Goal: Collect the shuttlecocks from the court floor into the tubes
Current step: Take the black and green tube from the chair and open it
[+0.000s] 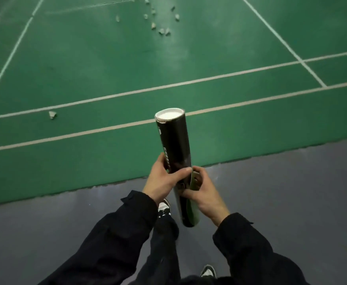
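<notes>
Black tube [173, 145] tilted away from me, left hand [164, 179] wrapped round its lower half, right hand [202, 194] closed on the bottom end.

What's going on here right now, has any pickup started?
A person in dark sleeves stands on the grey floor at the court's edge, holding a long black cardboard tube in both hands: left hand, right hand. Neither holds a shuttlecock. One white feathered shuttlecock lies near the closest line; a scattered cluster lies farther off on the green court floor.
</notes>
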